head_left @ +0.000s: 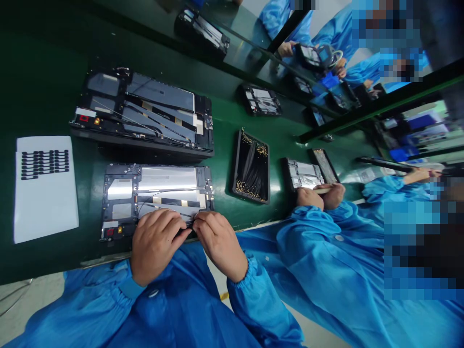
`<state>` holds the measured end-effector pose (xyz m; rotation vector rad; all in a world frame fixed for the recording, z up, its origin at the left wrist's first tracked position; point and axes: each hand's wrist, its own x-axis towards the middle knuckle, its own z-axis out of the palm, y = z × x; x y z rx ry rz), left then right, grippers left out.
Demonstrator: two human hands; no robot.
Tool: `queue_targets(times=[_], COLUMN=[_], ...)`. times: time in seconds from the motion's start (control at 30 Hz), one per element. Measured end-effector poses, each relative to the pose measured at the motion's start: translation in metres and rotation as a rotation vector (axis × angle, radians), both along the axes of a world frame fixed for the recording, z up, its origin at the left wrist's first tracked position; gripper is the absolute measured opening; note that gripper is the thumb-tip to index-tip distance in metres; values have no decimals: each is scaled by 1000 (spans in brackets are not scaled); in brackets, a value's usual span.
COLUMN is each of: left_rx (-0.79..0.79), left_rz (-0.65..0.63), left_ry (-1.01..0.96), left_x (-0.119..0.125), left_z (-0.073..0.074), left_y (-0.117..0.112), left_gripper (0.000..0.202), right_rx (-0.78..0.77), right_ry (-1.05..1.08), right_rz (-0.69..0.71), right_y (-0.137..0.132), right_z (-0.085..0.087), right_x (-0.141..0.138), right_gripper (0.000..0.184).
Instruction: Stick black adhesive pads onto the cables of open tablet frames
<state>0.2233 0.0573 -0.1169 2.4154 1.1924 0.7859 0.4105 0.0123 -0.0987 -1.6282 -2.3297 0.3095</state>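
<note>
An open tablet-like device [166, 180] lies in front of me with its inside showing silver plates and dark ribbon strips. A thin black cable [152, 192] loops loosely across it and passes out of sight near my left hand. My left hand [157, 244] is closed, thumb and fingers pinched at the device's near edge. Close beside it, my right hand [222, 244] is pinched at the same edge, its fingertips almost meeting the left ones. Something small and dark is between the fingertips, too covered to name. Behind stands a stack topped by a similar open device [159, 108].
A black tray [268, 181] of black cables with gold ends stands to the right. A white sheet with black stickers [47, 203] lies at left. A co-worker's hands [310, 198] work on another device [303, 174]. Shelf bars [362, 113] cross at the upper right.
</note>
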Motion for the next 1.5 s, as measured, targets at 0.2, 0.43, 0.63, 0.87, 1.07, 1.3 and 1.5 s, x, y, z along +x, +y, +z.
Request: queue_targets(times=[0.2,0.43,0.63,0.87,1.07,1.3,1.5], left_rx=[-13,-1,-6,-38,-46,17,6], left_rz=[8,20,23,29,27,-5,-9], left_ry=[0,7,21,36,35,51,27], left_x=[1,2,4,5,5,9,10], left_z=[1,1,2,6,7,7,5], left_y=[0,-1,-1,0,1,0,1], left_gripper=[9,9,9,9,7,5,7], right_rx=[-29,-25,-28,-23,34,77,76], right_ry=[-17,-29,-25,112,355,370,348], right_rz=[10,15,13,-24,-79,-121,-114], right_y=[1,2,3,6,-3,-8,-3], right_z=[4,5,7,6,-1,-7,-7], right_x=[-2,-2,-3,0,15,12,11], right_gripper=[16,18,19,17,18,15,10])
